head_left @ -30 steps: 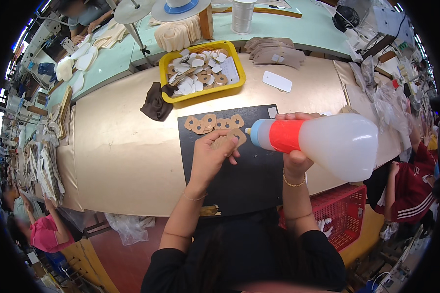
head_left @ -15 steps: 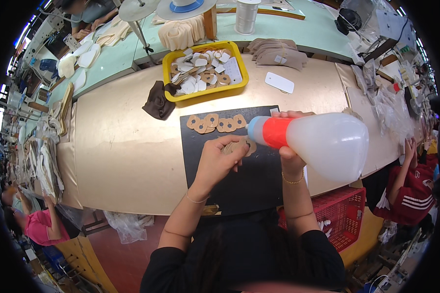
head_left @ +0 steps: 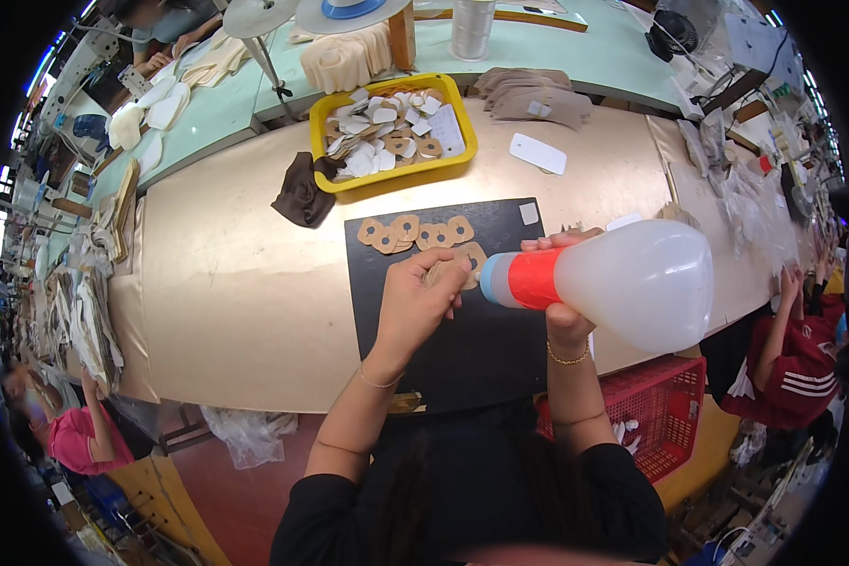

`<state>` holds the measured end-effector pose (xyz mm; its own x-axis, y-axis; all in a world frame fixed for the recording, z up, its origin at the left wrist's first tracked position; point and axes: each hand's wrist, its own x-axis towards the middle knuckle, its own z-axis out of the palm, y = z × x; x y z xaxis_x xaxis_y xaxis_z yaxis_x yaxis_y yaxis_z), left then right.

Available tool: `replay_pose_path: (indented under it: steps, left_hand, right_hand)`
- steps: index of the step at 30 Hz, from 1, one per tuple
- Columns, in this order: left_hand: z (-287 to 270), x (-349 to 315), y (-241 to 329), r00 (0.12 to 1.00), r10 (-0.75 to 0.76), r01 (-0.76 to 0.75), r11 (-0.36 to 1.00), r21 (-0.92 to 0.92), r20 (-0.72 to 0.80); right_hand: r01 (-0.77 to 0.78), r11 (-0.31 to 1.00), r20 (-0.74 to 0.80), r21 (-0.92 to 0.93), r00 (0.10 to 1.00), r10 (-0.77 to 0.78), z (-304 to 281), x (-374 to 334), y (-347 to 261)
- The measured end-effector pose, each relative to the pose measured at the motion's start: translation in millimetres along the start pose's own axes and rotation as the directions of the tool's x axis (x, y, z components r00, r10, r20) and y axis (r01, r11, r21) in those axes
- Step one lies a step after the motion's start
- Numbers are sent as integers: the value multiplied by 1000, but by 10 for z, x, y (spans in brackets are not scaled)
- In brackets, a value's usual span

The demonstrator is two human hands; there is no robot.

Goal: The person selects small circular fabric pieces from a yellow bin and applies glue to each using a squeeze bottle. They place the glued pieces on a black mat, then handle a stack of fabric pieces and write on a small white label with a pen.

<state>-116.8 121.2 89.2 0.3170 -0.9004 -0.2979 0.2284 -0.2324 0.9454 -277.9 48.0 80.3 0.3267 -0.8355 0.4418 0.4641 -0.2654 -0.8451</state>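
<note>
Over the black mat (head_left: 481, 368), my left hand (head_left: 419, 294) pinches a small stack of tan cut-out pieces (head_left: 474, 255), each with a dark-centred hole as far as it shows. My right hand (head_left: 568, 325) grips a translucent white squeeze bottle (head_left: 637, 283) with a red band and a blue cap, tipped on its side. Its nozzle end meets the right edge of the held pieces; whether anything comes out is too small to tell. Beyond my left hand, a row of similar tan pieces (head_left: 406, 229) overlaps on the mat.
A yellow tray (head_left: 396, 179) of white and tan pieces stands behind the mat, beside a dark brown cloth (head_left: 302, 191). Farther right lie a white card (head_left: 538, 154) and stacked brown sheets (head_left: 528, 94). A red basket (head_left: 665, 424) sits below the table's right front. Co-workers are at both sides.
The bottle's nozzle has come down from above the held pieces to their edge. My left hand has turned the pieces slightly upward, and its grip on them is kept.
</note>
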Motion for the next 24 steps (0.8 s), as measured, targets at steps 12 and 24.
replay_pose_path:
  steps: [12,24]
  left_hand:
    - [-32,119,-80,1000,-5,6,989,149,-8]
    - [211,1017,-482,966,251,-221,644,733,71]
  right_hand:
    - [1,1000,-112,-27,994,-4,-136,-16,-80]
    - [45,998,-186,-53,981,-54,-227,-66,-116]
